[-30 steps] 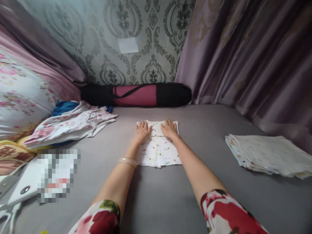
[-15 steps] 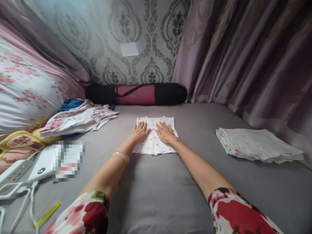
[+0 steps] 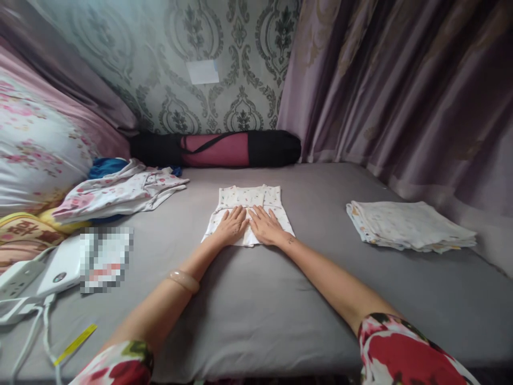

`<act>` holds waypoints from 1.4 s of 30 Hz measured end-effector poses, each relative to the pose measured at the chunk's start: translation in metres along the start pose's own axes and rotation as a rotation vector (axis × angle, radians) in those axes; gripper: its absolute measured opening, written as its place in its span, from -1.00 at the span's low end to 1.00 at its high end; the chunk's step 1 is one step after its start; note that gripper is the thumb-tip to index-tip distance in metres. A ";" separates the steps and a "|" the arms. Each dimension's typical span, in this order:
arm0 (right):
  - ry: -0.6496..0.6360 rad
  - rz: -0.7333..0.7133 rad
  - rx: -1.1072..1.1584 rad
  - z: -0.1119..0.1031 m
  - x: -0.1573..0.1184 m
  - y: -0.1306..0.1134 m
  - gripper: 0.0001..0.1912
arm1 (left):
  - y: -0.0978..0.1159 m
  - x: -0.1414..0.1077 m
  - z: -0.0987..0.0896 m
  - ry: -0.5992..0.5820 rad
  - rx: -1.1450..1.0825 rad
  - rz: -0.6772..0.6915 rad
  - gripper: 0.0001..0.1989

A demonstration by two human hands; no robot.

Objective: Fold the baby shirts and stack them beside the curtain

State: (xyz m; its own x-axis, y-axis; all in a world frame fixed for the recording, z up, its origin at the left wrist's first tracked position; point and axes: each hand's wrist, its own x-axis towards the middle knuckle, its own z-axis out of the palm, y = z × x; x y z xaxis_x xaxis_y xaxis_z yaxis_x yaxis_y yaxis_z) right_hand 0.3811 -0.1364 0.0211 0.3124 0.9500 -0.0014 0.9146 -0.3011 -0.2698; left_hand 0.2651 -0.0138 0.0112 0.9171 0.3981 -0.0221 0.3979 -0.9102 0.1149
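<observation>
A small white printed baby shirt [image 3: 249,198] lies on the grey bed sheet [image 3: 248,299], its far part folded over toward me. Flat on its near half rests my left hand [image 3: 233,224], fingers stretched out and pointing away from me. Beside it, my right hand [image 3: 264,223] presses the same cloth with its fingers slightly spread. Both palms cover part of the near half, and the fingertips lie near the edge of the folded layer. Neither hand grips anything.
To the right sits a stack of folded white clothes [image 3: 411,224]. Crumpled garments [image 3: 124,192] lie at the left, near a white power bank [image 3: 66,267], a power strip [image 3: 18,278] and cables. A black and red rolled bag [image 3: 216,149] lies along the wall.
Both hands have slid toward me over the shirt, from its far half to its near half. The view has shifted slightly, and more of the folded layer shows.
</observation>
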 end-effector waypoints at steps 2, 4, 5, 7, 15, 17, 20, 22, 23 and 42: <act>-0.006 -0.020 -0.019 -0.006 -0.007 0.008 -0.40 | -0.008 -0.008 -0.004 0.011 0.009 0.019 -0.42; 0.024 -0.011 -0.063 -0.010 -0.018 0.020 -0.40 | -0.020 -0.020 -0.007 0.048 0.037 0.024 -0.42; 0.040 0.003 -0.086 -0.011 -0.024 0.027 -0.40 | -0.027 -0.026 -0.008 0.061 0.049 0.015 -0.42; 0.041 0.030 -0.108 -0.010 -0.034 0.039 -0.38 | -0.040 -0.037 -0.007 0.056 0.046 -0.022 -0.42; -0.002 0.048 -0.068 -0.007 -0.040 0.049 -0.36 | -0.053 -0.043 -0.001 0.036 -0.017 -0.070 -0.39; -0.035 0.013 -0.026 -0.011 -0.044 0.051 -0.36 | -0.054 -0.048 -0.004 0.028 -0.040 -0.039 -0.40; -0.068 -0.057 0.033 -0.019 -0.058 0.057 -0.39 | -0.061 -0.065 -0.010 0.053 -0.112 0.104 -0.42; -0.055 -0.102 0.048 -0.023 -0.070 0.062 -0.42 | -0.066 -0.077 -0.016 0.070 -0.161 0.200 -0.45; -0.040 -0.125 0.049 -0.025 -0.075 0.065 -0.45 | -0.068 -0.082 -0.019 0.070 -0.178 0.232 -0.48; 0.088 -0.328 -0.244 -0.036 -0.090 0.056 -0.69 | -0.065 -0.086 -0.037 0.099 -0.094 0.443 -0.67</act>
State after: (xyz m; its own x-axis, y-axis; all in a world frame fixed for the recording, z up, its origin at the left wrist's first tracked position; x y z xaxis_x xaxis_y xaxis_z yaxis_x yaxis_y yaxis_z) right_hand 0.4135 -0.2416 0.0407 0.0058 0.9912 0.1319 1.0000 -0.0050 -0.0062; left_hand 0.1596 0.0155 0.0423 0.9896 -0.0137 0.1435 -0.0400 -0.9825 0.1819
